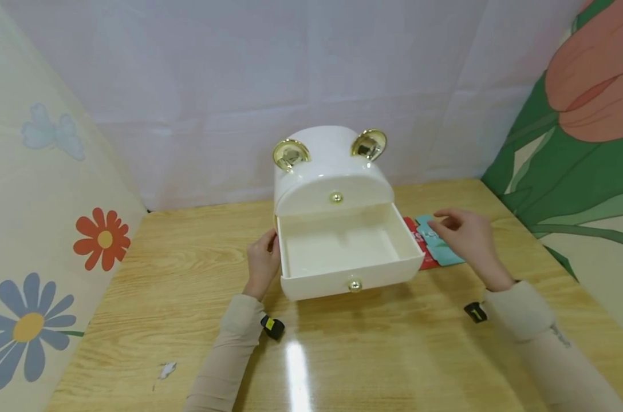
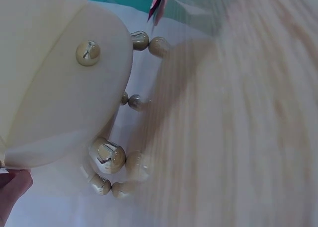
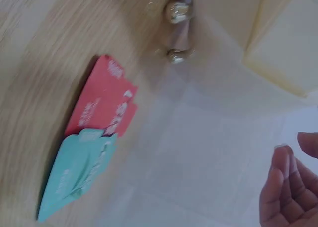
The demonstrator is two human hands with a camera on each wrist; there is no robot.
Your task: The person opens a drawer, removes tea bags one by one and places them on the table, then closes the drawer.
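A white storage box (image 1: 332,150) with gold bear ears stands on the table, its wide lower drawer (image 1: 322,281) pulled out and showing a bare inside. Above it the rounded upper drawer (image 1: 363,193) sits closed, with a gold knob. My left hand (image 1: 262,260) touches the box's left side where the drawer comes out; its fingertips are partly hidden there. In the left wrist view only a bit of my left hand (image 2: 14,192) shows, at the box's edge. My right hand (image 1: 468,243) hovers beside a flat teal packet (image 3: 77,170) and a red packet (image 3: 102,98), holding nothing.
Gold ball feet (image 2: 107,155) carry the box above the shiny wood-grain table (image 1: 188,274). A white cloth (image 1: 198,114) hangs behind. Flower-painted panels (image 1: 105,239) stand at both sides. A small whitish scrap or mark (image 1: 167,369) is at the front left.
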